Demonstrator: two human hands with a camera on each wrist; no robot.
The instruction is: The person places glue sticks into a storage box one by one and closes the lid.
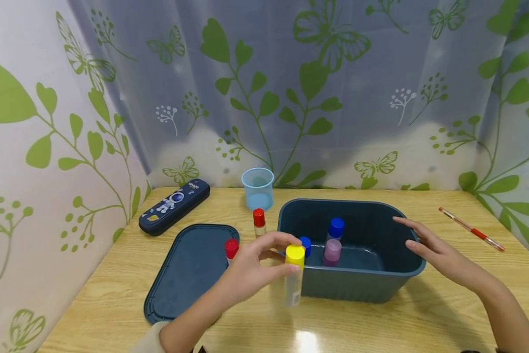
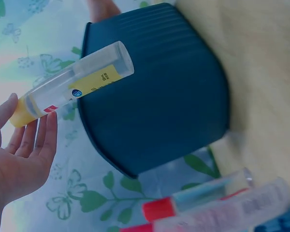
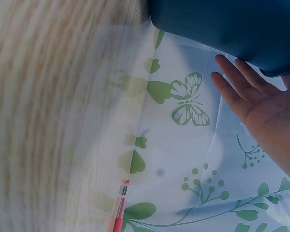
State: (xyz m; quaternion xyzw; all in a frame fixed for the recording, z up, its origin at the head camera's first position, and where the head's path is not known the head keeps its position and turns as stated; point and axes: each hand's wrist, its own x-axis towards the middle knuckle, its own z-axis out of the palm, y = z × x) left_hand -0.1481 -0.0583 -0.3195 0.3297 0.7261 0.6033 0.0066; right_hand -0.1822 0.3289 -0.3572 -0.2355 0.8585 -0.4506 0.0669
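The left hand [image 1: 262, 269] pinches a yellow-capped tube [image 1: 293, 285] by its cap, in front of a dark bin [image 1: 348, 287]. The right hand [image 1: 443, 255], fingers extended, is at its rim, contact unclear. Two red-capped tubes [image 1: 231, 247] are partly hidden behind the left hand.

Inside the dark bin [image 1: 357, 284], free room lay right of the tubes [image 1: 332, 251]; its raised rim barred low passage.

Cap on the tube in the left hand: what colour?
Yellow; the cap shows best in the head view.
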